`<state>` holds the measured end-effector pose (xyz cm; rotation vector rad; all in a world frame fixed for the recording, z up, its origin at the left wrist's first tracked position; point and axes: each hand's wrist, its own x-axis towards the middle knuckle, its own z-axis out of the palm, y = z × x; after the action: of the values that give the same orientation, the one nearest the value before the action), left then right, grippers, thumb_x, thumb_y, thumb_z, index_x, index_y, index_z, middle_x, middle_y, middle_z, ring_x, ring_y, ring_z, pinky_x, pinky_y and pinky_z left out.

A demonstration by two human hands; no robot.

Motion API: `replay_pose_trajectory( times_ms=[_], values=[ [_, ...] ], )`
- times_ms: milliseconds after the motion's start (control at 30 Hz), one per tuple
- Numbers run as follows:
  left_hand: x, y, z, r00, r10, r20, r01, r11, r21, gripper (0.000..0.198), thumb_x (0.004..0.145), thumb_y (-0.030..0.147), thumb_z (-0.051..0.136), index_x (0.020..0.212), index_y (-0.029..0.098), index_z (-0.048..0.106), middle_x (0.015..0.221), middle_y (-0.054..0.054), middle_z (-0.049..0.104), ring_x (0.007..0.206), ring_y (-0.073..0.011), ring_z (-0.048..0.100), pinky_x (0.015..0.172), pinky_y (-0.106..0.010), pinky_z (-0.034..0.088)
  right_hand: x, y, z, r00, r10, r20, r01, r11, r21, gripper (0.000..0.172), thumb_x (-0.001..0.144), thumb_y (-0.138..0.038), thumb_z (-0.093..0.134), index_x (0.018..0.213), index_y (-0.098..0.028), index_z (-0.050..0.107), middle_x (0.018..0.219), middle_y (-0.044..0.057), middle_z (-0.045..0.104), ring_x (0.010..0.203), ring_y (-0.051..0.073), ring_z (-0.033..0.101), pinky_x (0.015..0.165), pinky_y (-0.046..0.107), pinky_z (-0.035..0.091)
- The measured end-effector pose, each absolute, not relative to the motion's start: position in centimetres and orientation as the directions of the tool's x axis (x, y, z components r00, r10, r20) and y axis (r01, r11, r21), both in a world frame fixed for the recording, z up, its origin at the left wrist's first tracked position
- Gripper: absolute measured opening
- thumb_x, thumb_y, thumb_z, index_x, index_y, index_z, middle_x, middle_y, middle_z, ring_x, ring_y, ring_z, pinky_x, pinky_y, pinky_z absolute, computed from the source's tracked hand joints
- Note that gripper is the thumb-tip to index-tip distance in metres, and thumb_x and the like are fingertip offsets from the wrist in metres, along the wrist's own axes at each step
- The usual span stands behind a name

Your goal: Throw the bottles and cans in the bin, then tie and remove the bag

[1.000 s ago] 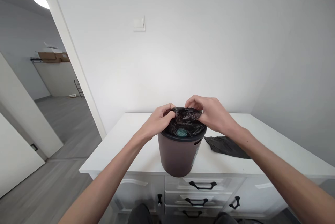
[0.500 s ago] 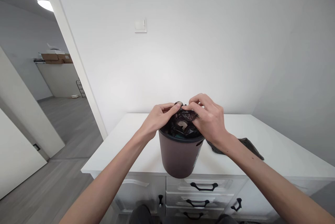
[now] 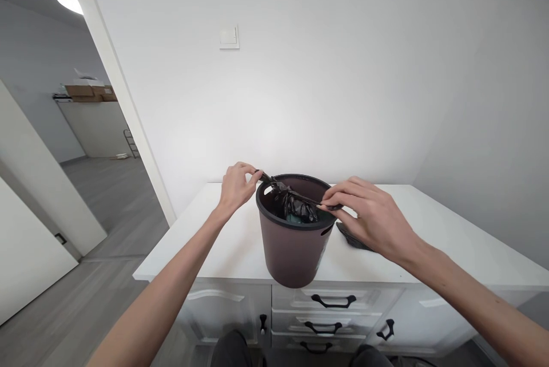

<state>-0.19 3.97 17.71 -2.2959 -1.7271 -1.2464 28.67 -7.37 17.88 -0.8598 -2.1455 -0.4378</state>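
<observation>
A brownish-purple trash can (image 3: 294, 252) with a black rim stands upright on the white cabinet top. Inside it a black garbage bag (image 3: 300, 210) is bunched together, its top stretched across the opening. My left hand (image 3: 238, 188) pinches one twisted end of the bag at the left of the rim. The other end is held between the thumb and fingers of my right hand (image 3: 369, 212), over the rim's right side. What lies within the bag is hidden.
Behind my right hand, a folded black plastic piece (image 3: 352, 239) lies on the cabinet top (image 3: 446, 235). Drawers with black handles (image 3: 333, 301) are below. A white wall with a light switch (image 3: 229, 37) rises behind, and a doorway opens at left.
My hands have moved apart, left hand to the left and right hand to the right, pulling the bag's ends taut. The far rim and inside of the can now show.
</observation>
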Motion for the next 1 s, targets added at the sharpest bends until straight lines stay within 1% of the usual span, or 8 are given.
replay_pose_trajectory(
  times_ms=[200,400,500,600,667,833,933,1000],
  values=[
    [0.6,2.7,18.6,0.014,0.755,0.655,0.741,-0.448,0.5,0.029,0.098,0.043,0.057,0.082,0.022,0.07,0.105,-0.008,0.074,0.1,-0.0246,0.066,0.084,-0.036,0.051,31.5,-8.5,17.9,-0.391,0.637,0.665,0.743,0.644,-0.181,0.018,0.101,-0.029,0.061,0.088,-0.026,0.072,0.101,0.004,0.079,0.092,0.024,0.071,0.074,0.036,0.055],
    [3.6,-1.5,21.3,0.084,0.815,0.573,0.394,-0.556,0.732,0.043,0.097,0.059,0.058,0.077,0.021,0.06,0.069,0.0,0.066,0.063,-0.0143,0.059,0.065,-0.028,0.047,30.7,-5.3,18.6,-0.438,0.742,0.507,0.687,0.64,-0.344,0.016,0.099,-0.041,0.065,0.096,-0.028,0.074,0.093,0.002,0.078,0.074,0.02,0.07,0.059,0.03,0.05],
    [4.7,-3.1,21.9,0.148,0.81,0.568,0.298,-0.584,0.755,0.041,0.097,0.058,0.06,0.082,0.019,0.064,0.079,-0.002,0.072,0.067,-0.0133,0.061,0.067,-0.027,0.048,27.7,-3.0,18.4,-0.48,0.74,0.471,0.68,0.653,-0.333,0.022,0.094,-0.04,0.072,0.11,-0.026,0.07,0.092,0.003,0.077,0.07,0.018,0.068,0.055,0.028,0.045],
    [4.9,-3.7,21.7,0.176,0.792,0.584,0.293,-0.609,0.737,0.041,0.099,0.056,0.058,0.085,0.019,0.067,0.084,-0.003,0.073,0.075,-0.0139,0.064,0.074,-0.027,0.05,24.6,-1.5,18.2,-0.51,0.73,0.455,0.732,0.646,-0.217,0.014,0.087,-0.033,0.079,0.087,-0.025,0.068,0.084,0.002,0.074,0.068,0.018,0.066,0.055,0.027,0.04],
    [4.2,-3.5,20.9,0.177,0.773,0.609,0.283,-0.633,0.721,0.04,0.101,0.055,0.055,0.093,0.019,0.069,0.091,-0.004,0.074,0.082,-0.0145,0.066,0.08,-0.027,0.051,23.5,-1.2,18.3,-0.506,0.735,0.451,0.755,0.631,-0.18,0.022,0.086,-0.028,0.079,0.071,-0.024,0.063,0.071,-0.001,0.069,0.062,0.017,0.063,0.054,0.027,0.036],
    [0.1,-0.9,16.6,-0.108,0.792,0.601,0.191,-0.577,0.794,0.045,0.103,0.058,0.048,0.125,0.021,0.062,0.12,-0.01,0.07,0.096,-0.016,0.067,0.086,-0.031,0.053,24.0,-1.5,20.2,-0.328,0.812,0.483,0.777,0.523,-0.352,0.014,0.085,-0.026,0.077,0.073,-0.025,0.069,0.071,-0.002,0.071,0.063,0.016,0.063,0.056,0.026,0.04],
    [-2.7,0.4,12.7,-0.322,0.848,0.421,0.155,-0.391,0.907,0.052,0.097,0.065,0.051,0.114,0.018,0.063,0.116,-0.012,0.069,0.096,-0.0199,0.067,0.079,-0.032,0.054,25.0,-1.2,21.1,-0.222,0.853,0.473,0.772,0.45,-0.449,0.007,0.085,-0.028,0.074,0.079,-0.025,0.074,0.081,0.0,0.075,0.071,0.017,0.067,0.06,0.026,0.044],
    [-3.9,0.5,10.2,-0.353,0.878,0.323,0.179,-0.275,0.945,0.053,0.093,0.069,0.054,0.106,0.018,0.063,0.11,-0.012,0.069,0.096,-0.0229,0.067,0.078,-0.035,0.054,25.4,-0.7,21.1,-0.199,0.866,0.459,0.763,0.431,-0.482,0.008,0.087,-0.029,0.071,0.082,-0.023,0.074,0.084,0.002,0.075,0.075,0.018,0.068,0.063,0.027,0.045]
  ],
)
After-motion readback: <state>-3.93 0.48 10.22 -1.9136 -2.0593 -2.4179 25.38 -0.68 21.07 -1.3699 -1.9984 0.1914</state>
